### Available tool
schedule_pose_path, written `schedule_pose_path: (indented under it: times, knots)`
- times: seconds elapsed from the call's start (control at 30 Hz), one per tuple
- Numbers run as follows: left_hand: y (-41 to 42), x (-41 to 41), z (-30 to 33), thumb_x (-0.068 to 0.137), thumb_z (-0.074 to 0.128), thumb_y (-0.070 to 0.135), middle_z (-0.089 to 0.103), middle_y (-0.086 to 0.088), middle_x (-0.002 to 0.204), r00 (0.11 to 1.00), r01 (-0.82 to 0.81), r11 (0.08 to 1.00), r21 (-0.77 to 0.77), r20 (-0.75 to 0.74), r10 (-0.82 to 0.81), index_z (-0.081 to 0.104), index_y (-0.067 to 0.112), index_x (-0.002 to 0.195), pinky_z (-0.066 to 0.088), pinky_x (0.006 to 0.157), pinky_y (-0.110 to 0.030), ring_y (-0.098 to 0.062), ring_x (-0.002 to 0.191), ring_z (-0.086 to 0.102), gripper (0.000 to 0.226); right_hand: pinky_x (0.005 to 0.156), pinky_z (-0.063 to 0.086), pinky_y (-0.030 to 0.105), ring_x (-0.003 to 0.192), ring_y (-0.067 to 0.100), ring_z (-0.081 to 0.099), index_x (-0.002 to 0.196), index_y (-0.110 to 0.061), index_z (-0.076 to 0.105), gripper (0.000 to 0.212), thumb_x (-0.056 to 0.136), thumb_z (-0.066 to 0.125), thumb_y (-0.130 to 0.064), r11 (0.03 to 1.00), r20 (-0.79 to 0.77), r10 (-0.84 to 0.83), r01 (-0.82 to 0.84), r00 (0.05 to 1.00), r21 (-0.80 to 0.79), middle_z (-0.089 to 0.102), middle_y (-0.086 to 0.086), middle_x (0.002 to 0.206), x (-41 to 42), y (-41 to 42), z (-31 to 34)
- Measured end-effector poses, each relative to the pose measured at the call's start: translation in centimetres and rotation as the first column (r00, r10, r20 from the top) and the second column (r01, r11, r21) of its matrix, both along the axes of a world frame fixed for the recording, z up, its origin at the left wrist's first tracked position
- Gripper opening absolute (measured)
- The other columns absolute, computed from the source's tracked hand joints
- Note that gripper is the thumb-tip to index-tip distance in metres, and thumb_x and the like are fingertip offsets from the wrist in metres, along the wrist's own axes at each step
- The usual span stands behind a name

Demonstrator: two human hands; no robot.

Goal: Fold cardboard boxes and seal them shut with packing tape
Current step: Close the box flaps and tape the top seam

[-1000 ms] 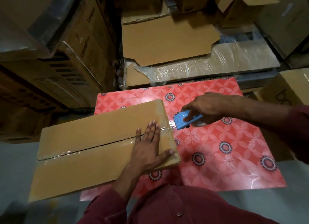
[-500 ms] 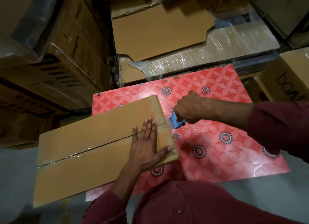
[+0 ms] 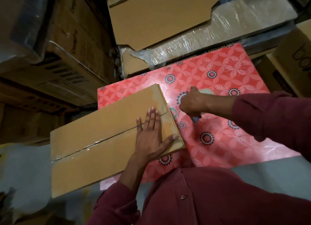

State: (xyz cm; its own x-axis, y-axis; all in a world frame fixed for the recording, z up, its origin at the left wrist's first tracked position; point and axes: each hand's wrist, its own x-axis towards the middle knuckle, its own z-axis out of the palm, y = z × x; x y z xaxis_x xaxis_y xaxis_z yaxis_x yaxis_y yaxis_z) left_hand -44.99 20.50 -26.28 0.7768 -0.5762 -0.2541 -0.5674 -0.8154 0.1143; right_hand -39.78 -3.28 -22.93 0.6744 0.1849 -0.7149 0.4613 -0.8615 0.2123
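The cardboard box (image 3: pixel 107 140) lay flat on the desk (image 3: pixel 218 140), its left end overhanging the patterned red covering, the centre seam already under clear packing tape (image 3: pixel 87 146). The left hand (image 3: pixel 151 134) pressed flat on the box's right end, fingers straight and spread across the seam. The right hand (image 3: pixel 191 103) was just off the box's right edge, fingers clenched round a blue tape dispenser (image 3: pixel 196 119), of which only a sliver showed; whether the tape had been cut could not be made out. The step in hand was judged to be finishing the seam strip. The next move would call for smoothing the tape end over the edge. Stacked cartons (image 3: pixel 67 44) and a wrapped cardboard bundle (image 3: pixel 218 31) stood beyond.
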Motion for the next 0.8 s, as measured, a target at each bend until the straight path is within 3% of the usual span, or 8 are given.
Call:
schedule_pose_path:
  times: [0.1,0.2,0.33,0.5,0.6,0.67,0.73,0.8]
  knots:
    - [-0.1,0.0,0.0,0.091,0.011,0.091,-0.017,-0.005,0.174,1.000,-0.009,1.000,-0.004,0.001,0.009,-0.004,0.012,0.167,-0.005,0.127,-0.061,-0.016,0.159,-0.022,0.111,0.077,0.045,0.031,0.087,0.022,0.063,0.101,-0.019,0.076,0.022,0.082,0.082,-0.028,0.950,-0.219,-0.246,0.280,0.944,0.139,0.074,0.004,0.112,-0.6,-3.4,-2.6]
    - [0.0,0.0,-0.1,0.092,0.013,0.090,-0.019,-0.004,0.174,1.000,-0.009,1.000,-0.004,0.003,0.009,-0.005,0.013,0.167,-0.006,0.127,-0.060,-0.015,0.159,-0.023,0.109,0.065,0.045,0.016,0.094,0.026,0.066,0.120,-0.009,0.076,0.033,0.089,0.067,0.000,0.909,-0.386,-0.166,0.293,0.907,0.296,0.074,0.012,0.122,0.6,-6.5,-6.5]
    - [-0.1,0.0,-0.1,0.092,0.010,0.090,-0.017,-0.005,0.174,1.000,-0.002,1.000,0.002,0.002,0.002,-0.003,0.012,0.167,-0.004,0.127,-0.060,-0.016,0.159,-0.020,0.109,0.089,0.059,0.043,0.101,0.039,0.070,0.106,-0.015,0.078,0.041,0.071,0.062,0.002,0.752,-0.515,-0.236,0.490,0.824,0.440,0.074,0.020,0.118,2.3,-10.2,-12.6]
    - [-0.3,0.0,0.4,0.089,0.005,0.091,-0.014,-0.006,0.174,1.000,-0.008,1.000,0.002,0.011,0.007,0.000,0.011,0.167,-0.005,0.127,-0.059,-0.017,0.160,-0.019,0.112,0.064,0.052,0.021,0.089,0.023,0.061,0.119,-0.004,0.074,0.046,0.086,0.049,0.017,0.696,-0.507,-0.326,0.565,0.798,0.442,0.073,0.013,0.113,2.5,-9.6,-10.9]
    - [-0.5,-0.2,0.5,0.089,0.006,0.091,-0.012,-0.006,0.175,1.000,-0.016,1.000,0.009,0.020,0.015,0.000,0.010,0.167,-0.006,0.127,-0.058,-0.017,0.160,-0.019,0.112,0.076,0.053,0.032,0.091,0.025,0.063,0.121,-0.012,0.075,0.048,0.085,0.051,0.010,0.680,-0.432,-0.428,0.597,0.794,0.425,0.072,0.014,0.123,2.2,-9.3,-10.9]
    - [-0.8,-0.3,0.5,0.089,0.005,0.091,-0.013,-0.005,0.175,0.999,-0.033,0.999,0.016,0.017,0.032,0.000,0.012,0.167,-0.008,0.127,-0.059,-0.016,0.159,-0.021,0.112,0.098,0.053,0.041,0.117,0.031,0.062,0.131,-0.017,0.069,0.048,0.090,0.053,-0.001,0.764,-0.355,-0.404,0.524,0.843,0.377,0.065,0.011,0.138,1.6,-8.6,-10.4]
    - [-1.1,-0.3,0.5,0.088,0.002,0.092,-0.015,-0.004,0.174,0.999,-0.047,0.998,0.029,0.022,0.047,-0.001,0.013,0.168,-0.008,0.127,-0.059,-0.015,0.159,-0.021,0.112,0.118,0.031,0.059,0.151,0.034,0.031,0.147,-0.023,0.056,0.047,0.100,0.056,-0.021,0.805,-0.130,-0.400,0.415,0.907,0.423,0.051,0.002,0.154,0.5,-7.7,-9.7]
    - [-1.4,-0.4,0.5,0.087,0.001,0.093,-0.016,-0.004,0.174,0.998,-0.059,0.997,0.042,0.031,0.057,-0.001,0.013,0.168,-0.008,0.126,-0.060,-0.016,0.159,-0.021,0.113,0.126,0.020,0.053,0.158,0.025,0.014,0.157,-0.021,0.040,0.054,0.107,0.050,-0.039,0.502,-0.058,-0.537,0.374,0.842,0.780,0.035,-0.001,0.165,-1.4,-5.6,-8.5]
